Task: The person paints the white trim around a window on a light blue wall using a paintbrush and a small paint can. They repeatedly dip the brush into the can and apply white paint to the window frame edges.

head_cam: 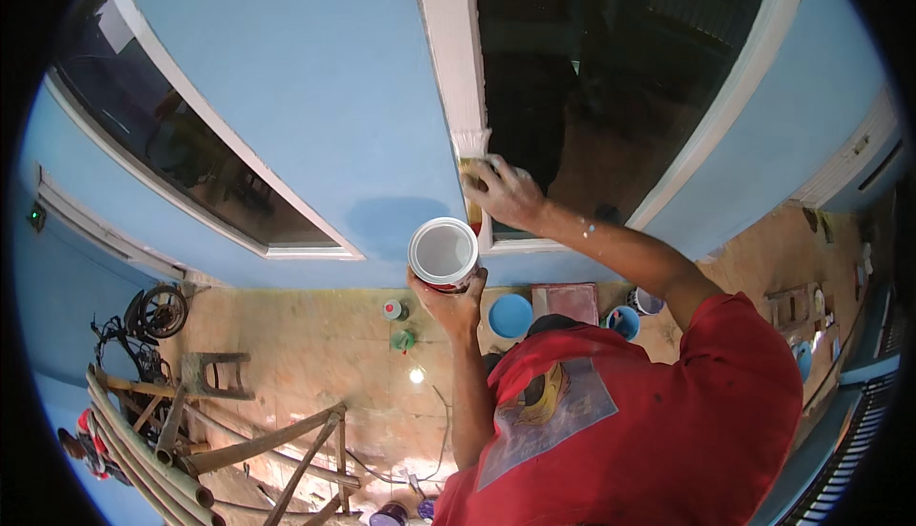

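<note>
My left hand (449,302) grips an open paint can (444,248) from below and holds it up near the blue wall (336,89). The can's inner wall is grey-white, and any paint lower down is hard to make out. In my right hand (509,193) is a flat paintbrush (470,165) with a red-tipped handle pointing down. Its whitish bristles press on the white window frame (454,46), at the upright strip between the wall and the dark glass pane (615,82). Paint specks dot my right forearm.
Below the wall, a blue lid or basin (510,315), a reddish board (565,302), a blue pail (622,322) and small bottles (394,310) stand on the tiled floor (308,340). Bamboo scaffolding (265,447), a stool (215,376), a motorcycle (143,325) and another person (89,447) are at left.
</note>
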`<move>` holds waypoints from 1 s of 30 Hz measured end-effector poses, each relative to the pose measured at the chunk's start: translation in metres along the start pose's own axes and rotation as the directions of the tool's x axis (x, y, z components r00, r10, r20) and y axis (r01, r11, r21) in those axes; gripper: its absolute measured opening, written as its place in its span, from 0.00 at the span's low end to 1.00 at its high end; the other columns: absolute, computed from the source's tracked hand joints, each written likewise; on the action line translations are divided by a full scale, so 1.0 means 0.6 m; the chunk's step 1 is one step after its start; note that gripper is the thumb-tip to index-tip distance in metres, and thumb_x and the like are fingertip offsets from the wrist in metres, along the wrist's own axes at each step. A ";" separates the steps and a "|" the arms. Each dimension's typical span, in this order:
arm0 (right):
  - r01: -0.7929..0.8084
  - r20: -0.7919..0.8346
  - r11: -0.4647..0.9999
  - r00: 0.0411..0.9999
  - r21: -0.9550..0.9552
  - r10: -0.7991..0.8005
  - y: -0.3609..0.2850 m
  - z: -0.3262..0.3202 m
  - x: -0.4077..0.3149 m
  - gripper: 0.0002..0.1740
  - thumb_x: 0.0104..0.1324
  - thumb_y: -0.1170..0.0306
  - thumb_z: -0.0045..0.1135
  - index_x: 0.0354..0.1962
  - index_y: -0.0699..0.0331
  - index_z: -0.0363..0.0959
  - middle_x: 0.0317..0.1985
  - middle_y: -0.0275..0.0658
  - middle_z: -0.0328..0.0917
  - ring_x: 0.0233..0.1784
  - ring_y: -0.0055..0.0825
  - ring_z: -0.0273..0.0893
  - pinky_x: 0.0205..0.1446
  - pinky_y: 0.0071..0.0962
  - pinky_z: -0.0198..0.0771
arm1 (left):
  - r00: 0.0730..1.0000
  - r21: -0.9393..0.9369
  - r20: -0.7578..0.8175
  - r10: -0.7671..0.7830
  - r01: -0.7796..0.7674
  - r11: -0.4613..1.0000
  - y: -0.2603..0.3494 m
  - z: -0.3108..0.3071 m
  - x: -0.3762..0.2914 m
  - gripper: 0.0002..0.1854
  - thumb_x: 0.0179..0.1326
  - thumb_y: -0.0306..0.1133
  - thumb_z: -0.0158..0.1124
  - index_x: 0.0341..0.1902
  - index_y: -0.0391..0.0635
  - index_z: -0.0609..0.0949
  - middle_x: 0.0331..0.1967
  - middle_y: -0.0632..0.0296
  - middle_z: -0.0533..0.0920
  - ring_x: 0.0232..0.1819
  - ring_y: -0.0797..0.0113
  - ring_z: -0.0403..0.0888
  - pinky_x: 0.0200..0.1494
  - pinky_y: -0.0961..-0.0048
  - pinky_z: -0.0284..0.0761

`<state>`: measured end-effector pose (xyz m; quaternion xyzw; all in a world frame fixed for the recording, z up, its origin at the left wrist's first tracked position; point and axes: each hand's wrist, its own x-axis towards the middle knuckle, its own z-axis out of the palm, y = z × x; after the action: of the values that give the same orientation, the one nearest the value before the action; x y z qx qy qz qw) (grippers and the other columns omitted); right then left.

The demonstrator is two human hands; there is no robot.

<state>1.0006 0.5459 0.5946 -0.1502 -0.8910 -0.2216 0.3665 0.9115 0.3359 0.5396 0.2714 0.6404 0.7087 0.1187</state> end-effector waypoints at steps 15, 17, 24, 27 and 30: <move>-0.025 -0.120 0.992 0.992 0.120 0.039 0.069 -0.131 0.110 0.15 0.63 0.69 0.72 0.49 0.55 0.87 0.52 0.37 0.82 0.51 0.38 0.86 0.40 0.34 0.90 | 1.000 0.032 -0.021 -0.022 0.023 0.999 0.005 -0.028 -0.005 0.64 0.39 0.32 0.92 0.80 0.31 0.64 0.70 0.46 0.75 0.73 0.51 0.76 0.79 0.56 0.70; -0.002 -0.225 1.000 0.974 0.010 0.005 0.064 -0.156 0.120 0.15 0.63 0.70 0.71 0.48 0.54 0.87 0.51 0.35 0.82 0.51 0.37 0.85 0.39 0.30 0.88 | 0.999 0.057 -0.027 -0.025 0.026 0.998 0.002 -0.033 -0.006 0.64 0.39 0.32 0.92 0.80 0.30 0.63 0.70 0.46 0.75 0.73 0.51 0.76 0.79 0.56 0.70; -0.004 0.216 0.994 0.976 0.109 -0.020 -0.056 0.040 -0.107 0.09 0.64 0.65 0.66 0.43 0.51 0.81 0.53 0.37 0.80 0.54 0.40 0.84 0.37 0.33 0.88 | 0.999 -0.052 -0.050 -0.011 0.008 0.999 -0.010 -0.034 -0.006 0.64 0.38 0.34 0.93 0.80 0.31 0.64 0.70 0.45 0.75 0.72 0.50 0.76 0.78 0.54 0.71; -0.094 0.351 0.966 0.936 0.242 0.003 -0.090 0.049 -0.139 0.11 0.66 0.67 0.65 0.47 0.53 0.82 0.54 0.38 0.80 0.53 0.41 0.85 0.37 0.37 0.89 | 0.999 -0.030 -0.043 -0.021 0.019 0.999 -0.015 -0.047 -0.013 0.64 0.38 0.34 0.93 0.79 0.31 0.65 0.70 0.45 0.75 0.72 0.50 0.77 0.78 0.54 0.71; -0.188 0.335 0.955 0.937 0.228 0.104 -0.055 0.011 -0.066 0.19 0.68 0.71 0.65 0.56 0.58 0.84 0.59 0.36 0.81 0.52 0.43 0.86 0.41 0.44 0.90 | 0.997 0.024 -0.074 0.010 -0.008 1.000 -0.015 -0.055 -0.016 0.64 0.38 0.34 0.93 0.80 0.31 0.65 0.70 0.45 0.75 0.72 0.49 0.77 0.78 0.54 0.71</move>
<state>1.0097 0.5166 0.5522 -0.2016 -0.9458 -0.0490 0.2496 0.9001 0.3047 0.5274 0.2491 0.6514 0.7112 0.0885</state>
